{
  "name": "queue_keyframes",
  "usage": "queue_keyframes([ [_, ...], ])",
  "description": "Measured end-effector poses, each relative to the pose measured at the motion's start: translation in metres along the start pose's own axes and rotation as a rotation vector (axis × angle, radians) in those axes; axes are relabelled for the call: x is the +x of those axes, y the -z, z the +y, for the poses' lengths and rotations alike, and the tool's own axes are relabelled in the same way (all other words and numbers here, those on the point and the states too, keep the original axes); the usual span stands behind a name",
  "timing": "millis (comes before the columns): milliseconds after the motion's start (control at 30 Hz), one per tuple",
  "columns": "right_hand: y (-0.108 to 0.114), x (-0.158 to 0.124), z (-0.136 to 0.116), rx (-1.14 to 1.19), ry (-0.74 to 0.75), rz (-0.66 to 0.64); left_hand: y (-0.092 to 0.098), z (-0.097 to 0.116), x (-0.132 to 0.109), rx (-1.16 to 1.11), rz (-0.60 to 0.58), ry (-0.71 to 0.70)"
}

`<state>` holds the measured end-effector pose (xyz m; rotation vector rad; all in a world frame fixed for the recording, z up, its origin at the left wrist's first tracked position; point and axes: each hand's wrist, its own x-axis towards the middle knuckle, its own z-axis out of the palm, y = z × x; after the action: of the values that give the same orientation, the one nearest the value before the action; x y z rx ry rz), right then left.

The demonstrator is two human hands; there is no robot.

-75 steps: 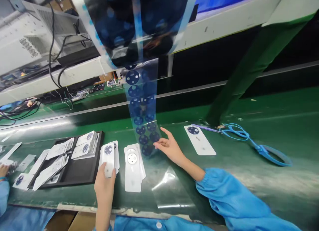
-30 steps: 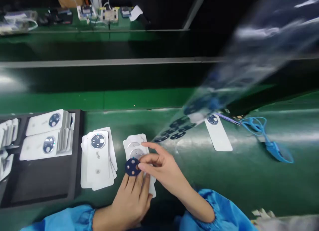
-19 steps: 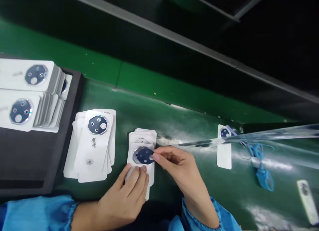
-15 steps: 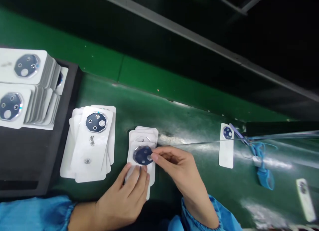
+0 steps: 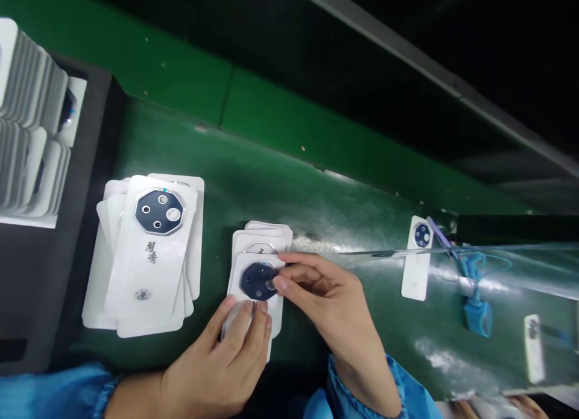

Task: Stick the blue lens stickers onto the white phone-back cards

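A small stack of white phone back covers (image 5: 256, 245) lies in front of me. The top phone back cover (image 5: 246, 265) carries a dark blue octagonal camera plate. My left hand (image 5: 226, 346) holds this cover down, thumb along its left side and fingertips just below the plate. At the plate's right edge, my right hand (image 5: 323, 286) has thumb and forefinger closed on a small round disc (image 5: 270, 284), partly hidden by the thumb. Left of the stack is a fanned pile of similar covers (image 5: 169, 274), the topmost printed with dark characters.
At far left, a black tray (image 5: 34, 274) bears tall rows of covers (image 5: 34, 75). On the green table's right side lie a single cover (image 5: 415, 274), a purple tool (image 5: 438, 233) and a blue strap (image 5: 478, 313). Another pale cover (image 5: 534, 349) lies near a blurred person's hand (image 5: 528, 406).
The view has shifted, so the tray slides off to the left. Both hands stay on the same cover; the disc by my right thumb now looks darker and stands out at the plate's edge.
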<state>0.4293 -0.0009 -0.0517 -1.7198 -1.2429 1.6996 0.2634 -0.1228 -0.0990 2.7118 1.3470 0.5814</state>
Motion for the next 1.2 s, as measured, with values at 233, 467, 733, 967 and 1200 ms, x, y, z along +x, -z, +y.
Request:
queue_keyframes([
  [233,0.0010,-0.0002,0.0022,-0.049,-0.003,0.028,0.0032,-0.0016,0.0018,-0.015,-0.007,0.009],
  [467,0.0004,0.0005,0.0020,-0.040,-0.006,0.031,0.0043,-0.0021,0.0026,0.001,-0.019,0.000],
  [733,-0.0001,-0.0019,0.0030,-0.009,0.032,0.047,0.0031,-0.0010,0.0005,-0.016,-0.045,-0.005],
  [967,-0.0010,-0.0018,0.0046,-0.042,0.033,0.063,0.0051,-0.0019,0.0014,-0.027,-0.052,-0.003],
  [1200,-0.0021,-0.0030,0.0039,-0.043,0.043,0.083,0.0058,-0.0016,0.0022,-0.020,-0.054,-0.007],
])
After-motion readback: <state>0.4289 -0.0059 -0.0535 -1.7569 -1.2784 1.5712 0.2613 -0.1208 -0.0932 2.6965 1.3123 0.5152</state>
